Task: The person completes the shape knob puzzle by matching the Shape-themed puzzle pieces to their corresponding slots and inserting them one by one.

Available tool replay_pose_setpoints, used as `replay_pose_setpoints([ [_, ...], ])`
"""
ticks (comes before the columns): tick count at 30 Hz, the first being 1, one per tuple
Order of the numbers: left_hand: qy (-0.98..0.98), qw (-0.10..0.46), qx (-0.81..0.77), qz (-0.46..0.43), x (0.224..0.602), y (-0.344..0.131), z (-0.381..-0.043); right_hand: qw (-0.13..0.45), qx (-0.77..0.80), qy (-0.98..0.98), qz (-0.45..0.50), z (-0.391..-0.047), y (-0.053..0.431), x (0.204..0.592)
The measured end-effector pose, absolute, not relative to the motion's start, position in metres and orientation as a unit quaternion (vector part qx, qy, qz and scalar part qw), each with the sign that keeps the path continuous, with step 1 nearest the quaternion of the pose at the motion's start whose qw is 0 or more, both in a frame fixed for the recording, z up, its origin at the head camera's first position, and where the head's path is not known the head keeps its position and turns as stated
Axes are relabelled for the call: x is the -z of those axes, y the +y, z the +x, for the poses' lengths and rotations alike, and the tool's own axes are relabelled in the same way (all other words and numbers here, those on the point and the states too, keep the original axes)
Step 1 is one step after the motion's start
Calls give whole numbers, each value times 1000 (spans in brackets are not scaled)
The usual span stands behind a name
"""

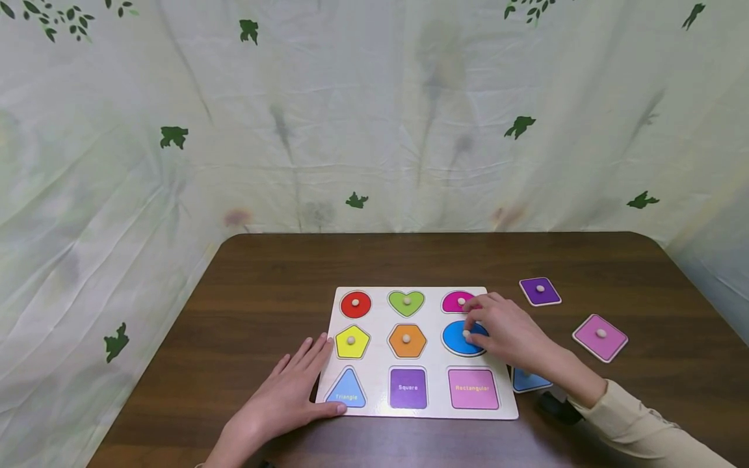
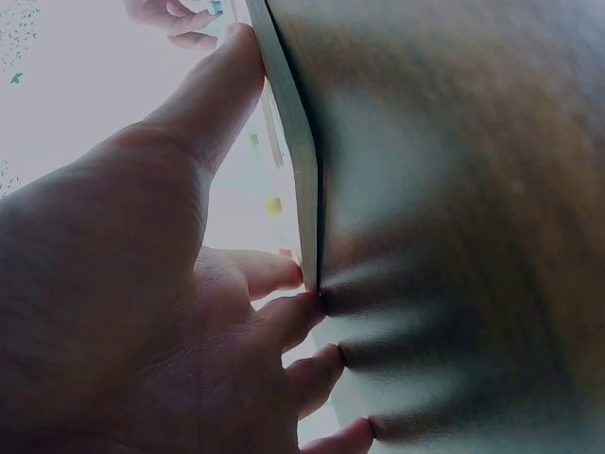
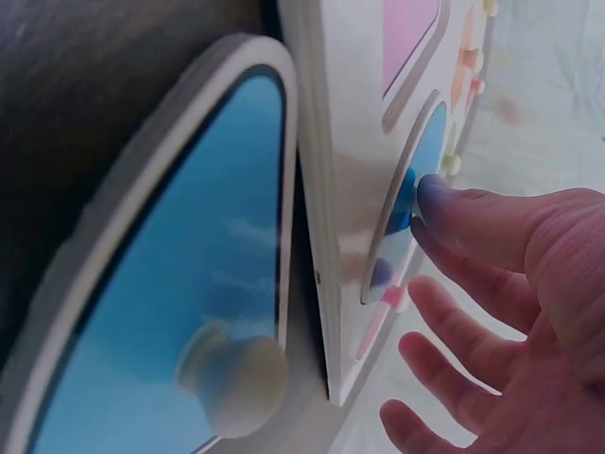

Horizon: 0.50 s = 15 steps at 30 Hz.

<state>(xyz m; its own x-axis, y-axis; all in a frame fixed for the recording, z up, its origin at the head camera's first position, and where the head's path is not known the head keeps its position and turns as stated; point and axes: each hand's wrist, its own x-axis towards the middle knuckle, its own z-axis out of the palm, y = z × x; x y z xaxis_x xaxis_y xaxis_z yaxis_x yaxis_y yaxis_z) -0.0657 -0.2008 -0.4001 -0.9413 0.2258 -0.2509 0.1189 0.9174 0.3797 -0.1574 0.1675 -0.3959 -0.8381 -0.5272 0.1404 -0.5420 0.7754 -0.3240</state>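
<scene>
Right now, the right hand [image 1: 508, 328] pinches the knob [image 1: 465, 333] of the blue oval [image 1: 454, 339], right on the white board [image 1: 378, 390]. The left hand [image 1: 288, 385], fingers extended, touches the board's left edge.

On the white board [image 1: 377, 356], three words stand in the bottom row: "Square" on the purple square field [image 1: 408, 398], "Rectangular" on the pink rectangle field [image 1: 473, 400], and on the blue triangle field [image 1: 347, 384], in small letters, what seems to be "Triangle"

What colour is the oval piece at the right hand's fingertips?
The oval piece is bright blue; it shows best in the head view.
</scene>
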Motion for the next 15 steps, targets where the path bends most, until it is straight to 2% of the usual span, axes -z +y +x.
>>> replay_pose_setpoints([
  [15,967,149,-186,86,400,-201,-66,16,-183,-944,273,-158,169,400],
])
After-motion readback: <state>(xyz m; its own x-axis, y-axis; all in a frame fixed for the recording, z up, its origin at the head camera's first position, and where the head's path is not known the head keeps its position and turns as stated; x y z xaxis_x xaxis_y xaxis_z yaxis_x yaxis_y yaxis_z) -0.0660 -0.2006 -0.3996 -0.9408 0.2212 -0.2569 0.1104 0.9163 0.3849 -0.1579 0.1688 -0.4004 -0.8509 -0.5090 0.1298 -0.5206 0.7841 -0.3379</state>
